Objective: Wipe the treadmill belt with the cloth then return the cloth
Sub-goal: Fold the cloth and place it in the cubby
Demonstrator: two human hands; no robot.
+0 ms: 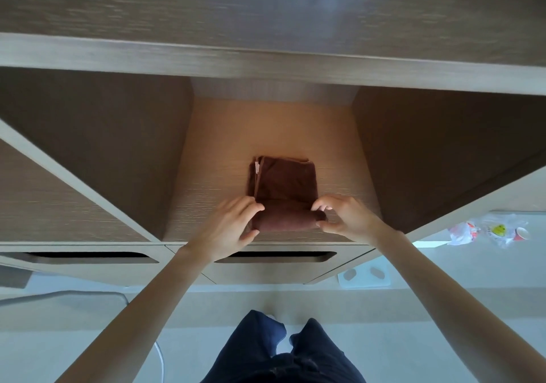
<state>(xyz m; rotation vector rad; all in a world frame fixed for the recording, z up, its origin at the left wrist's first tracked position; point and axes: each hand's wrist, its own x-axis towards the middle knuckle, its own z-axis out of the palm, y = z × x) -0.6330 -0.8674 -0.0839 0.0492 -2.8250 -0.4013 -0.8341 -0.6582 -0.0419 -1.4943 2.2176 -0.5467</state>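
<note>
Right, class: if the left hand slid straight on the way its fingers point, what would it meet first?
The left hand points up and to the right, fingertips already on the rolled end of the brown cloth. Going on, it would press into that cloth first, probably, since depth is hard to judge.

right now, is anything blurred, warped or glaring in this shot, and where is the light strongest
Head view: wide-angle bend bows the shelf edges and splays the arms; motion blur smears the top surface, with pale glare at upper right; the brown cloth and both hands, left hand, right hand, are fairly sharp; warm light pools on the cubby floor, side walls dark.
</note>
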